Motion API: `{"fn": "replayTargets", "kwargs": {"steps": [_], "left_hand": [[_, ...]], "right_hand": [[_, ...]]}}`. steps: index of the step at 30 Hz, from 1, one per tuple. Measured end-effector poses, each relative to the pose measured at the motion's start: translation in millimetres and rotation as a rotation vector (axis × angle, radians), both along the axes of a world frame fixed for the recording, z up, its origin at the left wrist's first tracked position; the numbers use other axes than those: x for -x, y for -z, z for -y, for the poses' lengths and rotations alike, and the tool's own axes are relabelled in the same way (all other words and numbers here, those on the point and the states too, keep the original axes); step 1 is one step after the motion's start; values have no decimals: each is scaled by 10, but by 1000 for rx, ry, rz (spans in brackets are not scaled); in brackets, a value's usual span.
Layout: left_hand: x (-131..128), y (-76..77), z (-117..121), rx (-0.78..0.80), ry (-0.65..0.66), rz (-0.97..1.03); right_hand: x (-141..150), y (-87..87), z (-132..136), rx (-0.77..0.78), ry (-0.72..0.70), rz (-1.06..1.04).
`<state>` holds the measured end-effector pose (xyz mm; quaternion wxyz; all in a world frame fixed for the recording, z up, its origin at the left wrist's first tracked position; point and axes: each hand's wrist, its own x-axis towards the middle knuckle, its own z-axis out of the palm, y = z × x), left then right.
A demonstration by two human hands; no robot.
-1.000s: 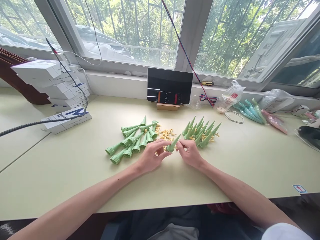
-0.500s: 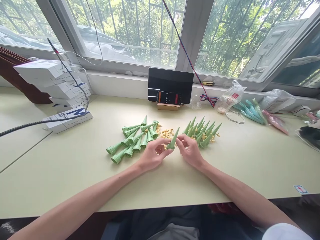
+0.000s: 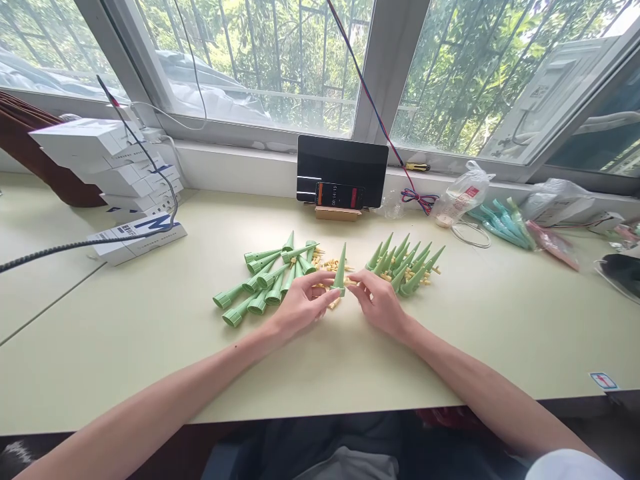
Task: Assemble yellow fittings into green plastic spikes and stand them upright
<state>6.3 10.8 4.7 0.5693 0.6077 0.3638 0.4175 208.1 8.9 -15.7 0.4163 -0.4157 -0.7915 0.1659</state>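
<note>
My left hand point(image 3: 306, 300) is closed on the base of a green plastic cone spike point(image 3: 340, 268), which stands nearly upright, point up. Close against its right side, my right hand point(image 3: 377, 300) is pinched on what looks like a small yellow plastic part point(image 3: 351, 282), mostly hidden by the fingertips. Loose yellow parts point(image 3: 336, 265) lie on the table behind both hands. To the left is a pile of green cone spikes point(image 3: 270, 277) lying on their sides. A group of spikes with yellow parts at their bases point(image 3: 405, 267) stands tilted on the right.
A phone point(image 3: 336, 195) showing a timer leans on a black tablet point(image 3: 343, 163) at the back. White boxes point(image 3: 100, 160) and a dark cable point(image 3: 100, 241) are at left. Plastic bags point(image 3: 463, 199) and teal items point(image 3: 500, 223) lie at right. The table's front edge is near my forearms.
The cone in my left hand has shifted slightly left and turned from leaning right to almost upright. My right hand has followed a little leftward and stays beside it.
</note>
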Motion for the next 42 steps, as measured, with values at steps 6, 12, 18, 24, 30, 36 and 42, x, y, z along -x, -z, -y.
{"fn": "replayTargets", "kwargs": {"steps": [6,12,18,24,30,36,42], "left_hand": [[23,2,6,-151,1,-104],[21,93,-20,-343,-58,-163],[9,104,-19,-374,-54,-197],[7,49,-17,-198,-24,-149],[7,-33,5,-38,-44,-86],[23,-40,3,-30,18,-79],[32,16,-20,-64,50,-72]], "right_hand": [[51,-23,50,177,-38,-113],[113,-75,73,821,-295,-626],[108,-72,41,978,-346,-756],[149,-51,82,607,-158,-578],[110,-47,89,394,-76,-438],[83,-27,66,209,-18,-285],[66,-20,65,116,-5,-248]]}}
